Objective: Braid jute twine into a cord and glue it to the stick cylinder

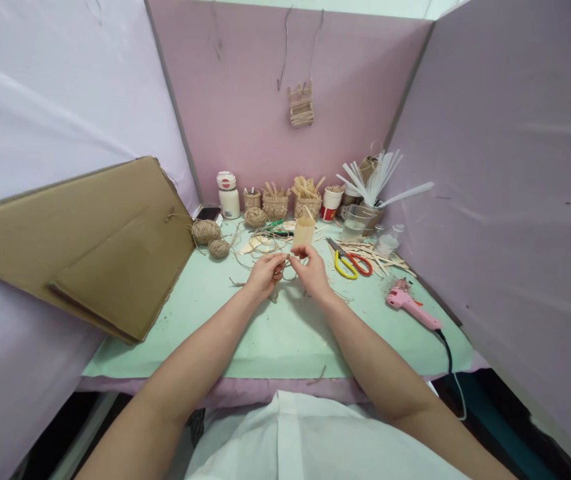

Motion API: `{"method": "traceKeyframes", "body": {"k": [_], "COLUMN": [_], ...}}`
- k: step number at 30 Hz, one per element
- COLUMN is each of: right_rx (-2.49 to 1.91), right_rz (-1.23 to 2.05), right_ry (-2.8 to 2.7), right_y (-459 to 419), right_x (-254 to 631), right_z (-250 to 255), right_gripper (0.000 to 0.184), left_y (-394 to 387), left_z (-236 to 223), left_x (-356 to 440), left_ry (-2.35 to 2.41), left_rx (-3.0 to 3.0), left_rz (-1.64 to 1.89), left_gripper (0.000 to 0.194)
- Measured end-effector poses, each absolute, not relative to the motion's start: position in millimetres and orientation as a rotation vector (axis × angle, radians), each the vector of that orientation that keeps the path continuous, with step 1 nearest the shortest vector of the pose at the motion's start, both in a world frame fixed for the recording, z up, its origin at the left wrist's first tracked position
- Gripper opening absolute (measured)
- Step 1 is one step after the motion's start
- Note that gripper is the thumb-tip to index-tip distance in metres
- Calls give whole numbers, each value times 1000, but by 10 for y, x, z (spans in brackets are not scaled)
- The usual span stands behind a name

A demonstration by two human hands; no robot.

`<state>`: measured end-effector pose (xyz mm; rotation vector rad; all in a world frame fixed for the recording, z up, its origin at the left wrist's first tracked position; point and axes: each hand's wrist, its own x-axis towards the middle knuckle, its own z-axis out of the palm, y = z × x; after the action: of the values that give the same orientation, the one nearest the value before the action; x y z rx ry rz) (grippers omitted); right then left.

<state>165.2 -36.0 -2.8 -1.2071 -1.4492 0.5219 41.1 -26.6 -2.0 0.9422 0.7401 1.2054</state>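
Thin brown twine [289, 278] hung in a small loop between the two hands, a little beyond the middle of the tabletop [275, 347], with the wooden cup [304, 231] just past the fingers toward the far edge. Left hand [267, 275]: thumb and fingertips drawn together, pinching the twine. Right hand [310, 270]: thumb and forefinger narrowly spaced at the same twine; could not tell whether they gripped it or only steadied it. Judged the twine very light, limp and rough, unlikely to slip between dry fingers, though apt to fray or snag; best held in a fingertip pinch close to the loop, one hand each side, with only a gentle pull. Cup looked light and fairly stiff, probably easy to dent; low on its sides seemed the safest hold. Balls of twine [206, 232] sat near the far left corner, cardboard [110, 260] leaning along the left edge. Scissors [346, 260] lay open right of the cup, wood strips [380, 257] beside them, pink glue gun [410, 305] by the right edge, its cord running off the near right corner
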Motion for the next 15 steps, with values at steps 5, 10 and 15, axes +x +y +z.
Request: {"method": "traceKeyframes", "body": {"k": [5,10,15], "right_rx": [-1225,-1188,-1206], "right_rz": [86,-6,-62], "right_ry": [-1759,-1912,-1989], "right_y": [-435,-425,-419], "right_x": [1691,1755,1778], "right_z": [21,48,70], "right_gripper": [15,18,16], "left_y": [-267,-248,-241], "left_z": [-3,-1,12], "left_x": [389,360,327], "left_ry": [760,787,807], "left_rx": [907,881,894], "left_rz": [1188,1166,1110], "left_gripper": [32,30,29]}}
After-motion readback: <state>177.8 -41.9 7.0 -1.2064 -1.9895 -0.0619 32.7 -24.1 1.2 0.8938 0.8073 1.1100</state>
